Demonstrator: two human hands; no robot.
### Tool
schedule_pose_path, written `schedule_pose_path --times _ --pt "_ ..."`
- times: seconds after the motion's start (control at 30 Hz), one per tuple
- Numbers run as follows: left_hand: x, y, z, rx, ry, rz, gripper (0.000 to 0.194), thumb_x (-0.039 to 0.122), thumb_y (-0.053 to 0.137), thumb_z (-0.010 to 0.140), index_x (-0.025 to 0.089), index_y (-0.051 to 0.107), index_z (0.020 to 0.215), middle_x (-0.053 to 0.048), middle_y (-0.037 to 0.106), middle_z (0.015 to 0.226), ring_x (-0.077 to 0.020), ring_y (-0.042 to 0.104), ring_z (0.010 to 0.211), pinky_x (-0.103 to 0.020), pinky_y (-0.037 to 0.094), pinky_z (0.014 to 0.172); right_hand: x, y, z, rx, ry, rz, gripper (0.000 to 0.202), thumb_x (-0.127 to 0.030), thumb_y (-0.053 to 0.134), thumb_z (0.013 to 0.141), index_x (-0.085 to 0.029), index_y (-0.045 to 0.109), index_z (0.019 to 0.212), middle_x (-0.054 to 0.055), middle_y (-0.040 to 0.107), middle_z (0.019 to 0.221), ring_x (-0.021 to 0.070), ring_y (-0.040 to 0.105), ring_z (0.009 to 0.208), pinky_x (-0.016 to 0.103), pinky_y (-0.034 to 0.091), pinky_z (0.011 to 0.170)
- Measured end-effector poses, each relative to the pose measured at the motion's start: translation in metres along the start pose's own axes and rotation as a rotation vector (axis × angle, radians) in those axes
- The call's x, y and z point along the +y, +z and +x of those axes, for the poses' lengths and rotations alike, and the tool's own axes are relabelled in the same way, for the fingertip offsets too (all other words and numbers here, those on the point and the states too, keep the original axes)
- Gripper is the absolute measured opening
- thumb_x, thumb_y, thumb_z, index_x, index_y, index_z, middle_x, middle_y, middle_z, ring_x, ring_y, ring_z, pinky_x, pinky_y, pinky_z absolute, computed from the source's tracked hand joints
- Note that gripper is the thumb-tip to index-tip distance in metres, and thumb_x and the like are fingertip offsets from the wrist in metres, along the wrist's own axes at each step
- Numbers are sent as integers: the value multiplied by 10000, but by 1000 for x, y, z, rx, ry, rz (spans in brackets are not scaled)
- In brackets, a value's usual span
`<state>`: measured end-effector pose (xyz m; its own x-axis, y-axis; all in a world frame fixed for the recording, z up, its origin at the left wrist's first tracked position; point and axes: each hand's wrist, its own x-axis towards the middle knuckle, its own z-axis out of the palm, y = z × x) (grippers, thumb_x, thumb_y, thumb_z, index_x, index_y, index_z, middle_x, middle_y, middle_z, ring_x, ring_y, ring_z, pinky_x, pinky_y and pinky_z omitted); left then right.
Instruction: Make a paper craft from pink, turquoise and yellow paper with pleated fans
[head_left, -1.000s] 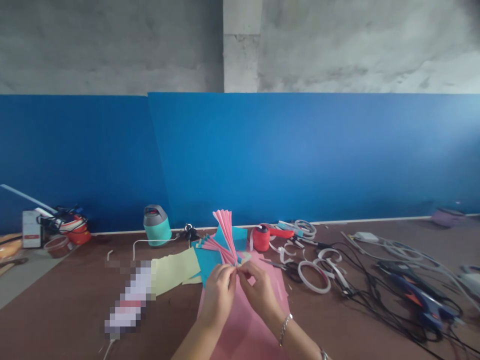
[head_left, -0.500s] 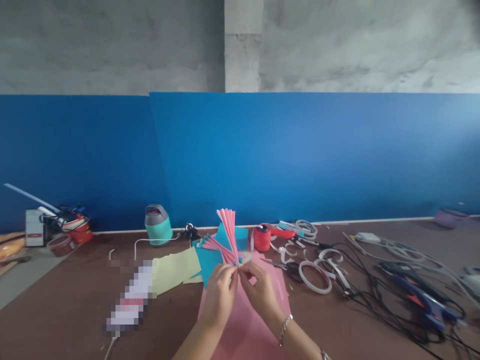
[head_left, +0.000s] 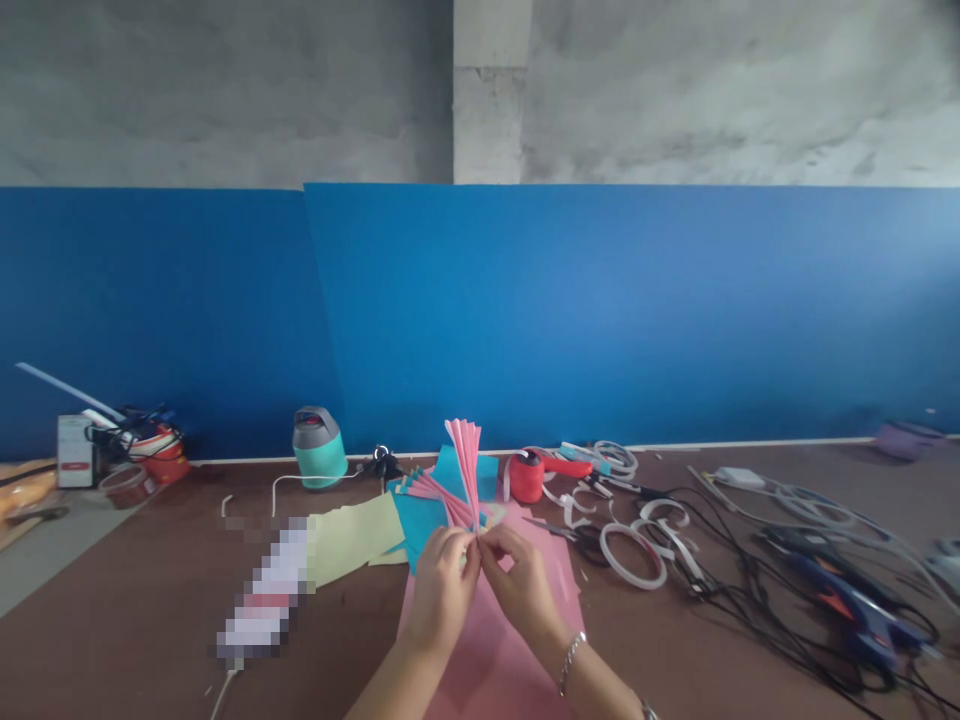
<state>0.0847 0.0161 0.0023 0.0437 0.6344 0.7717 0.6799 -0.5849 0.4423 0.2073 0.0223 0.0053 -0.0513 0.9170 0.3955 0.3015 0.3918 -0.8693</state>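
Observation:
Both hands meet in the middle of the view and pinch the lower end of a pleated pink paper fan (head_left: pixel 466 460), which stands upright with its folds spread at the top. My left hand (head_left: pixel 444 575) is closed on it from the left, thumb against fingers. From the right, my right hand (head_left: pixel 519 575) is closed at the same spot, a silver bracelet on its wrist. Just behind lie folded pink paper strips (head_left: pixel 429 487) with blue and yellow ends, on blue paper sheets (head_left: pixel 415 515). Under the hands is pink paper (head_left: pixel 487 650).
Yellow paper sheets (head_left: pixel 356 540) lie to the left, by a teal and grey container (head_left: pixel 320 450). Behind the right hand are a red tape dispenser (head_left: pixel 526 477), scissors (head_left: pixel 585 540) and a white ring roll (head_left: pixel 634 556). Cables and a blue glue gun (head_left: pixel 847 600) spread at right.
The fan's top has tipped slightly to the right and its folds look a little closer together. Both hands keep their pinch at its base. The view has shifted slightly.

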Motion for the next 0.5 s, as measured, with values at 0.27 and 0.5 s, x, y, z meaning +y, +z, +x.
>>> schedule_pose_path --times 0.27,0.5 --pt "-1 0 -1 -2 -18 -26 147 152 452 866 192 591 836 -47 631 767 -181 616 749 -311 516 664 -7 -3 0 -3 -11 -21 183 -272 522 788 -210 627 651 34 622 639 173 545 621 265 421 574" --pt "-7 3 -3 -19 -37 -77 165 184 451 892 198 613 867 -51 647 801 -184 629 782 -314 523 695 -1 -4 2 14 15 0 183 -296 541 779 -216 610 630 18 609 635 168 541 619 255 417 579"
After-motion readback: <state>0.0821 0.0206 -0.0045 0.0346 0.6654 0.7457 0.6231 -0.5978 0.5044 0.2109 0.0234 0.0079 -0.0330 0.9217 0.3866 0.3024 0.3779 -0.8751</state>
